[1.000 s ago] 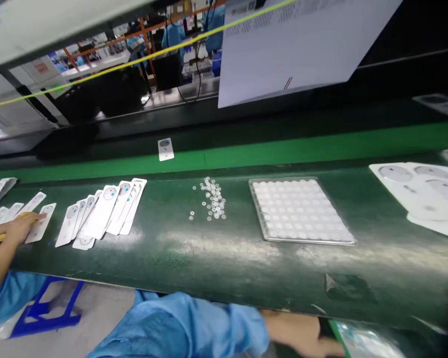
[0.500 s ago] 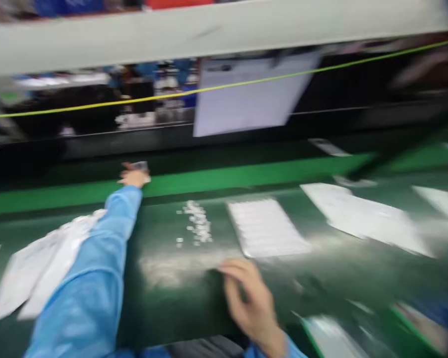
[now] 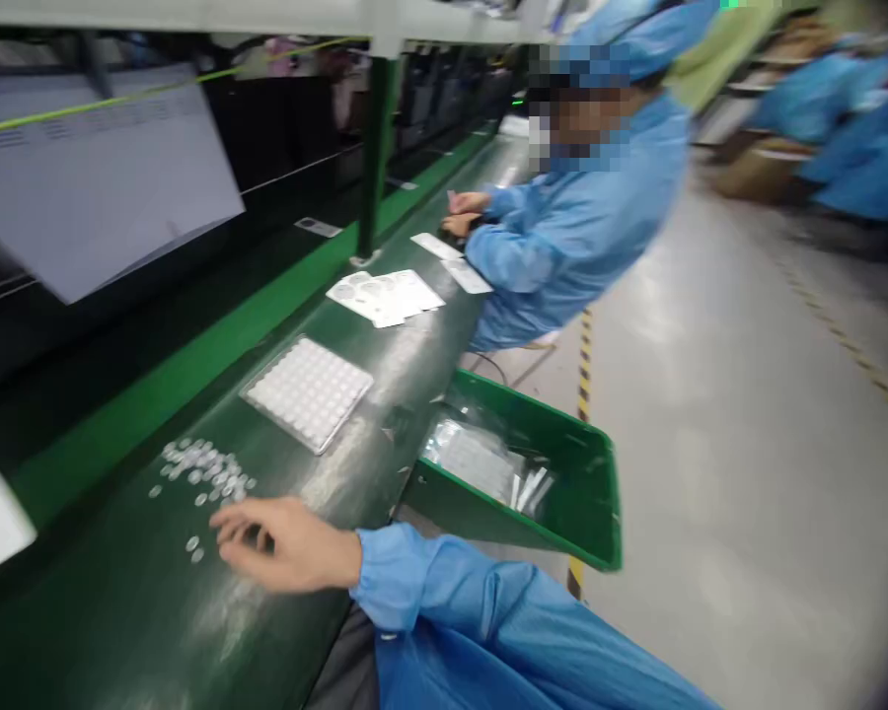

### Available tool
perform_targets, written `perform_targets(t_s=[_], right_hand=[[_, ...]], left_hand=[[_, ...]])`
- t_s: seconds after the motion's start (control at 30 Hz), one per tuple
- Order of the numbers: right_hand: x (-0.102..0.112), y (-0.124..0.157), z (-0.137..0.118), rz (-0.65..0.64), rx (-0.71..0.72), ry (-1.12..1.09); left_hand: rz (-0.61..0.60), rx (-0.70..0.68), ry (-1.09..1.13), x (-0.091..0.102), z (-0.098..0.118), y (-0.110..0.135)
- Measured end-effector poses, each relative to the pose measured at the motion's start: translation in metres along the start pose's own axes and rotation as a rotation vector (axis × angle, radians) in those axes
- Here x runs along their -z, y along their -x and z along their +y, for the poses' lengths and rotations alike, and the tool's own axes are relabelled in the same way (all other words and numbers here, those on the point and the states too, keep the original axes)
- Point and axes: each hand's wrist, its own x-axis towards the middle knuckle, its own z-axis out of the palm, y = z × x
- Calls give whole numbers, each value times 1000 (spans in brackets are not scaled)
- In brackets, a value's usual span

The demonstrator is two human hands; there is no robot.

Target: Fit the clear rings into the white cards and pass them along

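My right hand (image 3: pixel 285 542) rests low on the dark green bench (image 3: pixel 385 375), in a blue sleeve that comes from the lower right. Its fingers are loosely bent and apart, and I see nothing in them. The fingertips lie at the near edge of a scatter of small round white discs (image 3: pixel 203 468). Beyond the discs lies a clear tray of white cells (image 3: pixel 309 391). My left hand is out of view.
White cards (image 3: pixel 385 296) lie farther along the bench. A co-worker in blue (image 3: pixel 577 227) sits there with hands on the bench. A green bin (image 3: pixel 562 493) holding clear bags hangs at the bench edge. A white sheet (image 3: pixel 96 177) and a green post (image 3: pixel 374 148) stand behind.
The view has swung right along the bench. My left arm, stretched to the far belt before, has left the view. My right hand has moved up beside the discs.
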Motion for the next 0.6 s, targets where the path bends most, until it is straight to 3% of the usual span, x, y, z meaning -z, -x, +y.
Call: perform_targets(t_s=[0.1,0.17,0.27,0.37,0.43,0.53,0.6], right_hand=[[-10,-23,-10,-216,-135,-225],[-20,-29,-8,-326,-176,-345],[-29,-29,4,-487,-228,-352],[-32,-21,15,-677,-251,-261],[-33,-16,18,-748,-255,-189],[-31,-16,19,-684,-180,-61],[-27,-20,19,-461,3,72]], left_hand=[[249,119,101,46,-19,54],[408,180,199,64,-23,88],[522,181,425,71,-25,112],[649,176,572,66,-26,114],[660,174,664,62,-26,112],[573,154,765,60,-26,113],[532,183,815,61,-29,113]])
